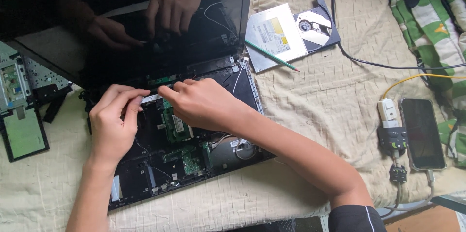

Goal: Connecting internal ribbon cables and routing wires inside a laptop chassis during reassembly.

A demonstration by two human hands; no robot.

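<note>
Quilted beige bedspread [310, 96] is the work surface, soft and uneven, so the opened laptop [194, 130] sits flat in the middle of it with its top cover off and the dark screen [121, 18] tilted back, out of the way of the hands.

Left hand [114, 125] and right hand [204, 103] meet at the rear of the chassis, just in front of the hinge. Both pinch the same thin white ribbon strip [151, 98]: left thumb and forefinger closed on one end, right fingertips closed on the other, from the opposite side. Looks like a two-point hold to keep the strip flat and steady rather than bending it. Whether its end is seated in a connector, can't tell; fingers cover it.

Directly below the pinch, toward the person: green circuit board [177, 125], partly under the right palm. Further below that, more small boards and cabling inside the tray.

Beyond the pinch and off to the right: removed optical drive [281, 33] with its tray slid out, green pencil [272, 56] lying across its near edge, parked clear of the chassis.

Far right of the grip: phone [422, 132] on a cable beside a power adapter [391, 125], well apart from the work. Far left: detached flat parts [22, 110] laid out on the cloth.
</note>
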